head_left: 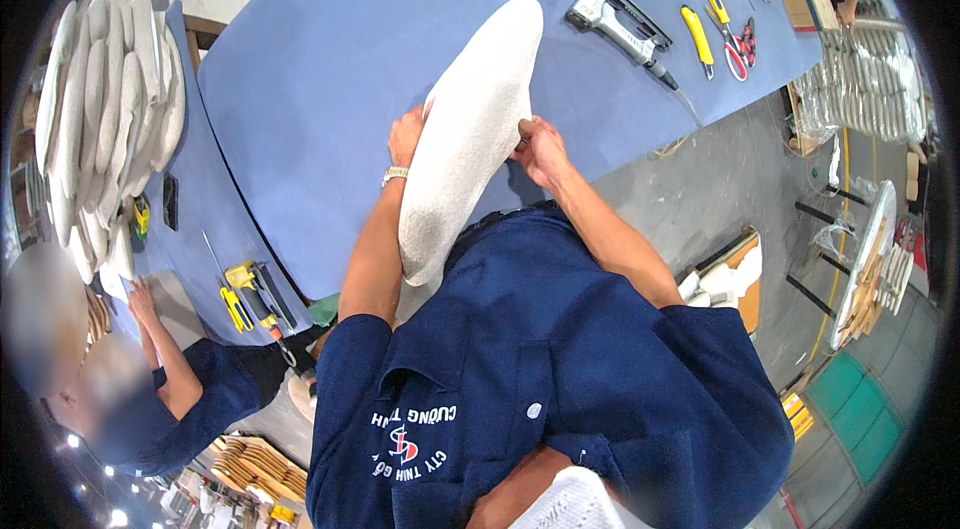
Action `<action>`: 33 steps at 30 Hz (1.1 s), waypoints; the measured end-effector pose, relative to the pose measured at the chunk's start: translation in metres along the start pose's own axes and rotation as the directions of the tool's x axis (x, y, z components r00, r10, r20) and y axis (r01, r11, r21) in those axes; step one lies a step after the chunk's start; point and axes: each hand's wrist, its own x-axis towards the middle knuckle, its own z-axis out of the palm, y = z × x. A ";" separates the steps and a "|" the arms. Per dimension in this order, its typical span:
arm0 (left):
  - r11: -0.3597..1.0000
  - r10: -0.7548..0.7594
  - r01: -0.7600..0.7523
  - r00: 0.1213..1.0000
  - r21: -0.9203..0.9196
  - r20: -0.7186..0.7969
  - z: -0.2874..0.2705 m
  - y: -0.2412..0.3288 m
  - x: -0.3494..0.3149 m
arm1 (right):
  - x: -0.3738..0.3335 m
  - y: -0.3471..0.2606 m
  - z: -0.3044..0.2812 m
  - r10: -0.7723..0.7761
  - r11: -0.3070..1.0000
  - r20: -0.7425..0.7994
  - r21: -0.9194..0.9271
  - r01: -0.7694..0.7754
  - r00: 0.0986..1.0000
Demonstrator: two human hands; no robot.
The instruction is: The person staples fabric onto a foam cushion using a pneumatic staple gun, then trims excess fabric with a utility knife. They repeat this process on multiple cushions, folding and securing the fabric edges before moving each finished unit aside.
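A long curved pad (470, 129), covered in off-white textured fabric, stands tilted before me at the near edge of a blue-topped table (330, 49). My left hand (405, 139) grips its left side, the fingertips hidden behind it; a watch is on that wrist. On the opposite side my right hand (541, 151) pinches the pad's edge, with thumb and fingers closed at the rim. The pad's underside does not show. Beyond my right hand a grey staple gun (622, 27) lies on the table, its air hose trailing toward the near edge.
To the staple gun's right lie a yellow utility knife (697, 41), scissors (725, 27) and red-black pliers (746, 42). Similar pads (105, 119) are piled at left, near a co-worker's hands (142, 301) and a yellow staple gun (250, 291). Wrapped pieces (868, 74) stand far right.
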 end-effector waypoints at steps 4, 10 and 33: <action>0.992 -0.040 0.036 0.999 -0.122 -0.029 -0.005 0.025 -0.013 | 0.029 0.011 0.019 0.065 0.984 0.018 0.167 -0.067 0.998; 0.985 -0.136 0.131 0.990 -0.117 -0.041 0.004 0.037 -0.017 | 0.076 0.053 0.001 -0.347 0.863 -0.090 -0.421 0.280 0.934; 0.993 -0.112 0.106 0.986 -0.050 -0.125 0.015 0.035 -0.019 | 0.075 0.058 -0.009 -0.527 0.620 0.061 -0.655 0.432 0.848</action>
